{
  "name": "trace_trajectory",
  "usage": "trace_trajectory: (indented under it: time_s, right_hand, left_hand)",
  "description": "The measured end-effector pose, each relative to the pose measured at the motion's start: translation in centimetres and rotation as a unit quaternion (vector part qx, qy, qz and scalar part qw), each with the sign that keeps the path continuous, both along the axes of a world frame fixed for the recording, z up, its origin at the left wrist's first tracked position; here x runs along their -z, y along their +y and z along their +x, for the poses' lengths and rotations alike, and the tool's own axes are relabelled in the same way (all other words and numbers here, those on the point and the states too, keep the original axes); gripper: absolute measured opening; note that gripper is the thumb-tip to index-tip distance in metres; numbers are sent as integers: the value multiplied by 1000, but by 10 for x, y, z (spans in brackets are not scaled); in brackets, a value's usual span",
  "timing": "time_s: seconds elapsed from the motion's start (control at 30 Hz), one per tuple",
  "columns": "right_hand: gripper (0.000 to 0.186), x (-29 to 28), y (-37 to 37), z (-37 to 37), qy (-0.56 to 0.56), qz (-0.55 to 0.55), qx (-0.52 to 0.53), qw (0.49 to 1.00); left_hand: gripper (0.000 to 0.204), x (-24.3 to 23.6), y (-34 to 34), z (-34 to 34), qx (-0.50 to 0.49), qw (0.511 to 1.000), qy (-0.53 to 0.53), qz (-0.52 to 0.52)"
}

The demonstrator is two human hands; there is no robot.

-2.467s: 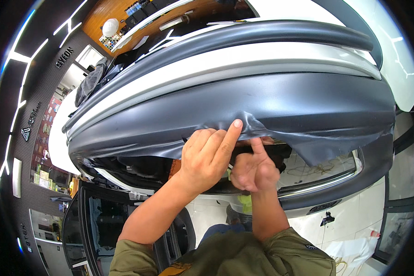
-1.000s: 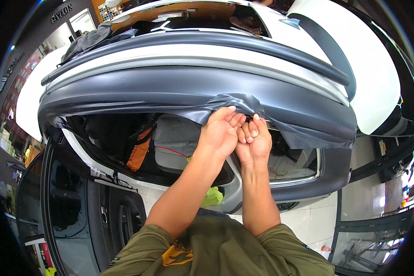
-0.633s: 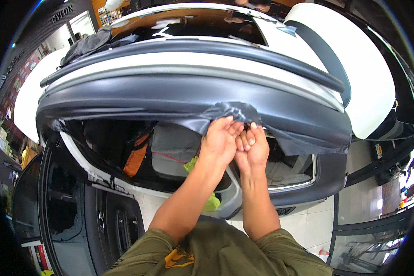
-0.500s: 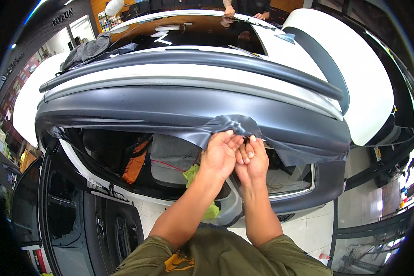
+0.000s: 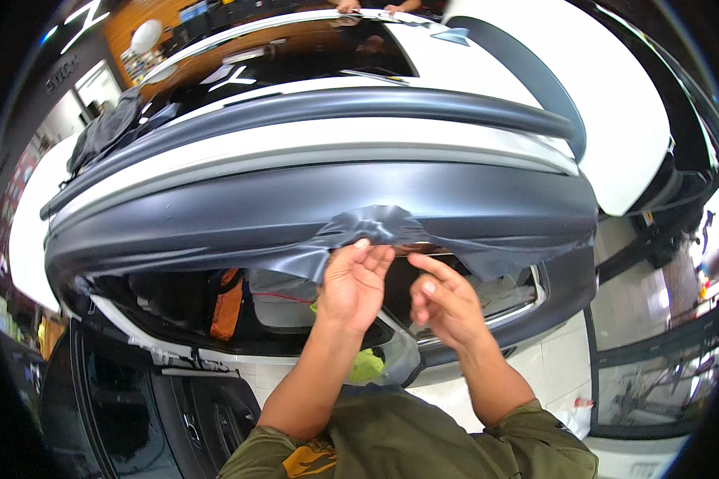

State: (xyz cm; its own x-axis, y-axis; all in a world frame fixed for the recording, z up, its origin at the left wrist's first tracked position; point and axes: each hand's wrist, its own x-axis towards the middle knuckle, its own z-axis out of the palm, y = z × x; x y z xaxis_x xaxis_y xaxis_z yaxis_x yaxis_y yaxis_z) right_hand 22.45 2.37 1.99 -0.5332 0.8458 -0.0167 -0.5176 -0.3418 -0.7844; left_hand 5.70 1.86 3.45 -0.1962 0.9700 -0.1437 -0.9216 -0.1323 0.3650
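Observation:
Dark matte grey vinyl film (image 5: pixel 264 209) covers the side edge of a white car's roof above the open door gap. Its loose lower border hangs down and is bunched into shiny folds near the middle. My left hand (image 5: pixel 350 291) is closed at those folds, with thumb and fingers pinching the border of the film. Just to the right, my right hand (image 5: pixel 449 307) is off the film, its index finger stretched toward the border and its other fingers loosely curled. Nothing shows in that hand. A further loose flap of film hangs beyond it over the rear side window (image 5: pixel 499 295).
A dark roof rail (image 5: pixel 327 104) runs along the white roof, beyond it a glossy sunroof (image 5: pixel 295 60). Another person's hands (image 5: pixel 347 6) rest at the far roof edge. An opened car door (image 5: pixel 208 419) stands lower left. Dark cloth (image 5: pixel 104 132) lies far left.
My right hand has let go of the film and drawn a little to the right, its fingers opening. My left hand still grips the film's border. The whole view has shifted and tilted slightly.

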Motion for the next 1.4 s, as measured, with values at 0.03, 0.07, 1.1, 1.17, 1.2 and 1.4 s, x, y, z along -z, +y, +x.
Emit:
trace_trajectory:
  time_s: [0.03,0.07,1.1,1.17,1.2,1.4]
  right_hand:
    - [40,4,2,-6,88,-34,-12,995]
    - [40,9,4,-11,174,-69,-27,982]
    - [30,-12,21,-68,459,-285,50,840]
    - [31,-9,21,-72,467,-267,59,841]
    - [32,-8,21,-73,470,-254,66,843]
    - [27,0,17,-76,458,-202,76,862]
  left_hand:
    - [9,3,0,-3,8,1000,2,12]
    - [10,7,0,-5,15,1000,3,22]
    - [11,-1,-1,-10,30,997,71,7]
    - [14,6,2,-17,45,997,63,13]
    - [14,7,1,-18,50,997,60,15]
    - [9,-7,-4,-6,33,995,89,6]
